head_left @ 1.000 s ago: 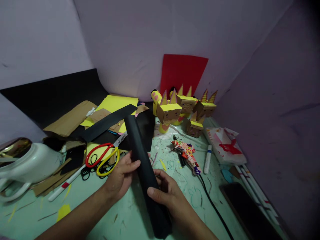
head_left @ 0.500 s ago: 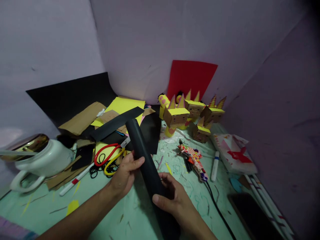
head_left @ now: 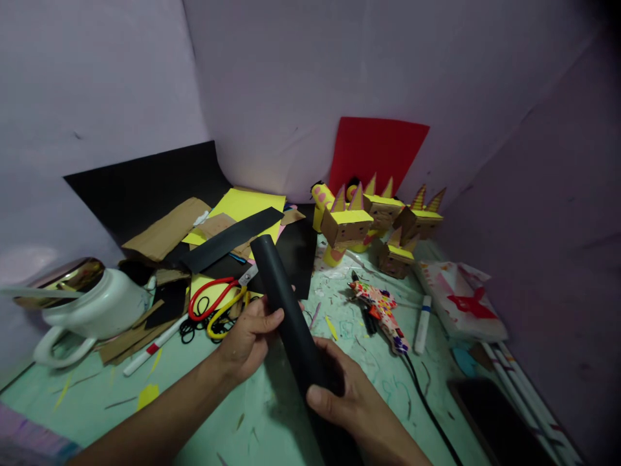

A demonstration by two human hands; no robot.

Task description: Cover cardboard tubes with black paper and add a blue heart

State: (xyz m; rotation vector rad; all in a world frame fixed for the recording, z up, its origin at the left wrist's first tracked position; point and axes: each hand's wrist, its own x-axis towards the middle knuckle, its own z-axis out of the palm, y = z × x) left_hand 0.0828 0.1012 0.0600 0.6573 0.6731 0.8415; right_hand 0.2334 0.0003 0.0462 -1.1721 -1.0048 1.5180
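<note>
"Where have you got the black roll?"

"I've got the black roll (head_left: 285, 309) between both hands over the desk (head_left: 242, 430), slanting, its far end toward the paper scraps. The near end runs off the bottom edge of my view."

"And the fingers?"

"My left hand (head_left: 250, 336) has them closed on the roll's upper half, thumb at its left side, the rest mostly hidden behind. My right hand (head_left: 342, 385) is clamped lower down, thumb across the top; I can't see all of that grip either."

"What's near the left?"

"The scissors (head_left: 244, 278), red and yellow handles, with black cord (head_left: 187, 332) around them. Beyond lies a flat black strip (head_left: 235, 241) on yellow paper (head_left: 257, 202). Farther left I see a white mug (head_left: 109, 304)."

"And on the right?"

"A flower-patterned glue gun (head_left: 381, 307), its cable trailing toward me, then a white marker (head_left: 423, 327). Behind them, cardboard figures (head_left: 348, 232) with pointed ears stand before a red sheet (head_left: 378, 152). A dark phone (head_left: 495, 421) lies nearest me."
</note>
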